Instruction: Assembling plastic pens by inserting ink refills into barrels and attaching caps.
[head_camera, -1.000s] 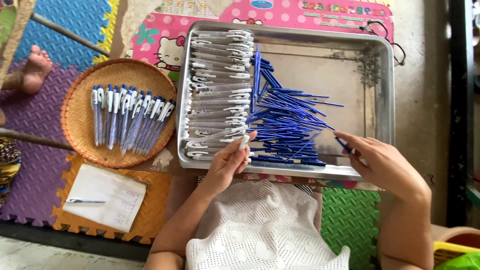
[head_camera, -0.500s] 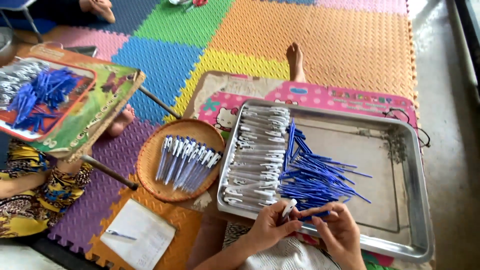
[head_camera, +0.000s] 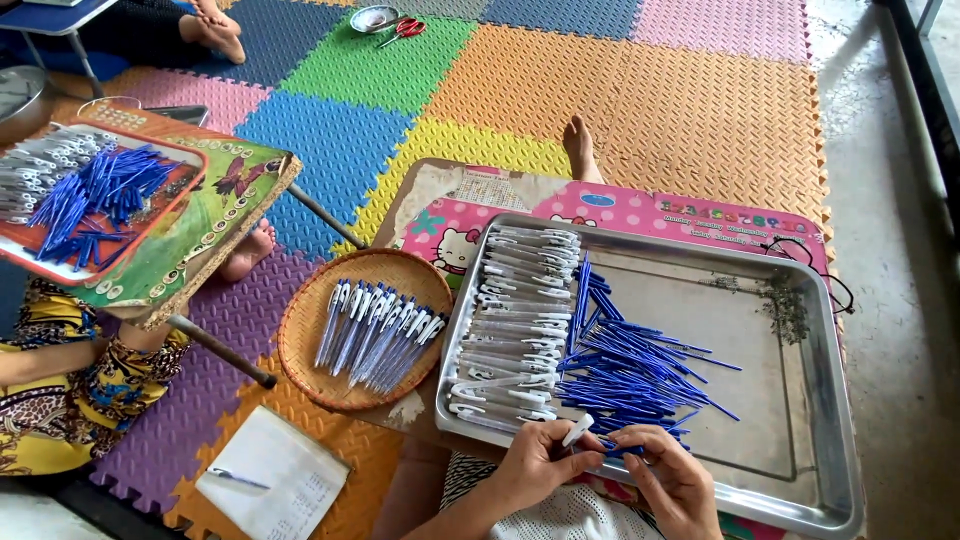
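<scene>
Pinching a white pen cap (head_camera: 578, 430), left hand (head_camera: 540, 462); right hand (head_camera: 668, 478) gripping a blue pen barrel (head_camera: 622, 451).

1. Left hand (head_camera: 540, 462) at the bottom centre of the frame, forearm rising from the lower edge and angled up to the right.
2. Fingers curled inward, thumb and forefinger pinched on a small white piece at their tips.
3. Right hand (head_camera: 668, 485) just right of it, lower centre-right, back of the hand turned to the camera.
4. Fingers bent and closed on a thin blue stick, tips pointing left toward the other hand.
5. Fingertips of both hands nearly meeting; whether touching, unclear.
6. Bare foot (head_camera: 579, 146) at upper centre, toes pointing to the top of the frame.
</scene>
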